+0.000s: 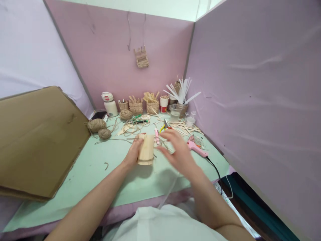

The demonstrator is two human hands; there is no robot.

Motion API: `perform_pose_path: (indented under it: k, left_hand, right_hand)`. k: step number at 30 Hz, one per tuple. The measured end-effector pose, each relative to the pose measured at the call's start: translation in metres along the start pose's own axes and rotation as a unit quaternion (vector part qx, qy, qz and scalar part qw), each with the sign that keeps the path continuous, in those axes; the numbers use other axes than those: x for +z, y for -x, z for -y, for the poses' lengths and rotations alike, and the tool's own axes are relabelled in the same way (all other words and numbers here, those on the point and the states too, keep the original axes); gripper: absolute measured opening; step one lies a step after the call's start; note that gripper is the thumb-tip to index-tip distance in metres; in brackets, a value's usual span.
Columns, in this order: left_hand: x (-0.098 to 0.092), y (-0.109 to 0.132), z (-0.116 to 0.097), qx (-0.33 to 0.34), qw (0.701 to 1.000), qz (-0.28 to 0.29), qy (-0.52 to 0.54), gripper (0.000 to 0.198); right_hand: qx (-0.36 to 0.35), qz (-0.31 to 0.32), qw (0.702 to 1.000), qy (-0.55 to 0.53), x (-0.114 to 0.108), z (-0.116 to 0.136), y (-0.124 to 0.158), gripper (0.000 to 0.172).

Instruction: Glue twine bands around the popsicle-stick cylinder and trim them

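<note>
Left hand (132, 154) is grasping a pale wooden-slat cylinder (146, 150), right hand (179, 153) is hovering to its right, released, fingers parting.

Pale wooden-slat cylinder (146, 149), nearly upright, thin darker band (145, 160) round lower end; in left hand's fingers (138, 144).

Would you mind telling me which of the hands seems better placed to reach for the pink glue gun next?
Probably the right: the right hand appears open and empty, and it is nearer the pink glue gun, while the left hand holds the wooden cylinder.
</note>
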State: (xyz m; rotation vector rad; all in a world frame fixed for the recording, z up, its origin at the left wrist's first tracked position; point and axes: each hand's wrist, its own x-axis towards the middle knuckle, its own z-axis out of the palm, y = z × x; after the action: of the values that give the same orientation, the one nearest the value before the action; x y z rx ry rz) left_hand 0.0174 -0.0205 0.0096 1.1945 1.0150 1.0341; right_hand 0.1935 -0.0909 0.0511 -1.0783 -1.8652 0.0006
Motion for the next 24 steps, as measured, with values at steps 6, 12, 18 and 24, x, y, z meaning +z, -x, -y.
perform_pose_path:
  k: [6, 12, 18, 24]
  left_hand:
    - [-0.014, -0.003, -0.004, -0.074, 0.972, 0.08, 0.21, 0.056]
    - [-0.02, -0.008, -0.001, -0.074, 0.963, 0.076, 0.247, 0.054]
    - [-0.023, -0.009, 0.0, -0.072, 0.968, 0.065, 0.233, 0.058]
    - [-0.022, -0.009, -0.004, -0.068, 0.971, 0.029, 0.227, 0.055]
  right_hand:
    - [0.278, 0.165, 0.891, 0.319, -0.064, -0.111, 0.045, 0.037]
    - [0.328, 0.258, 0.831, 0.368, -0.06, -0.136, 0.056, 0.038]
    - [0.318, 0.287, 0.821, 0.379, -0.048, -0.136, 0.052, 0.03]
    - [0.32, 0.234, 0.851, 0.345, -0.051, -0.14, 0.051, 0.037]
